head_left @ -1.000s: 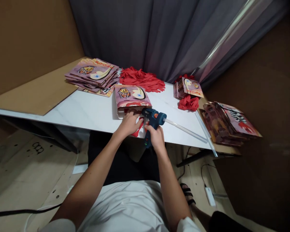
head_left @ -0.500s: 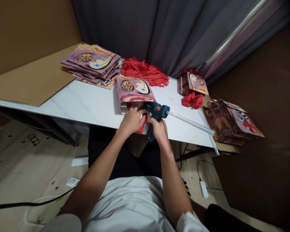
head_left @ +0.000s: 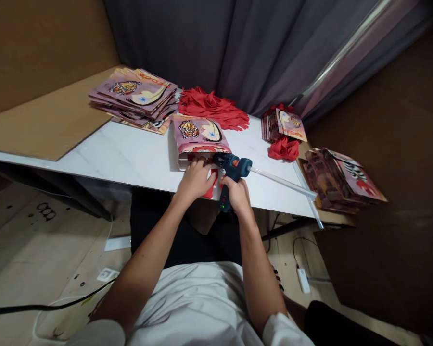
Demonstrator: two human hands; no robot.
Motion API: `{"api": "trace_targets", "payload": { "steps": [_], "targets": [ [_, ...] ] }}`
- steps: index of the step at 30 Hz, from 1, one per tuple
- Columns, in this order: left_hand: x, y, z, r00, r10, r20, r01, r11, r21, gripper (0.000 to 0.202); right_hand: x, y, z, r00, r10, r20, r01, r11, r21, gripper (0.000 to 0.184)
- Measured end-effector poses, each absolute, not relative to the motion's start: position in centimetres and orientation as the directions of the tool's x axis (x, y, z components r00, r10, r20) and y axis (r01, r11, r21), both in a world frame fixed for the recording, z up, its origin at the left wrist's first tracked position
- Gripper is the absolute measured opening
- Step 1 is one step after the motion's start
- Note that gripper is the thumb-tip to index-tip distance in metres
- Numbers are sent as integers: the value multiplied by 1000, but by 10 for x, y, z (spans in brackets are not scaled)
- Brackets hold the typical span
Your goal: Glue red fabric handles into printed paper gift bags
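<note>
The right hand (head_left: pixel 238 194) has its grip closed round the handle of the glue gun (head_left: pixel 235 168), nozzle aimed toward 9 o'clock at the near edge of the bag (head_left: pixel 200 137) on the surface (head_left: pixel 130 158). The left hand (head_left: pixel 195 178), its grip open and flat, presses that edge at the gun's 9 o'clock, seemingly to pin it steady. Red flowers (head_left: pixel 212 108) lie at the bag's 12 o'clock.

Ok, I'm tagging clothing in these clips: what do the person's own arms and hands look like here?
Both arms are bare from the white short sleeves down. The left hand and the right hand wear no gloves, and no watch, bracelet or ring shows on either.
</note>
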State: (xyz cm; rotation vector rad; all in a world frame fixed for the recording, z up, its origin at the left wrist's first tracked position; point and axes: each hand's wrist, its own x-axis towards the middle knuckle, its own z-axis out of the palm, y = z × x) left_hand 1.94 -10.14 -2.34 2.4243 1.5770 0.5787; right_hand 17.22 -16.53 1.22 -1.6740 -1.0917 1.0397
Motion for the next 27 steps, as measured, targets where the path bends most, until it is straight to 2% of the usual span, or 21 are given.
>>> {"api": "trace_targets", "payload": {
  "steps": [8, 14, 20, 23, 27],
  "targets": [
    [17, -100, -29, 355, 894, 271, 812, -439, 385, 39, 172, -177, -2, 339, 933, -117, 105, -161, -981, 33],
    [16, -100, -29, 330, 901, 281, 788, -427, 444, 41, 173, -181, -2, 302, 942, -148, 63, -175, -983, 33],
    [13, -98, -35, 313, 873, 373, 719, -474, 508, 36, 175, -176, 2, 254, 958, -133, 140, -172, -975, 32],
    [12, -98, -37, 310, 867, 391, 706, -485, 516, 36, 174, -171, 4, 237, 960, -149, 201, -198, -959, 29],
    [12, -97, -38, 305, 864, 401, 706, -488, 514, 36, 171, -166, 4, 261, 951, -164, 201, -220, -955, 29]
  ]
}}
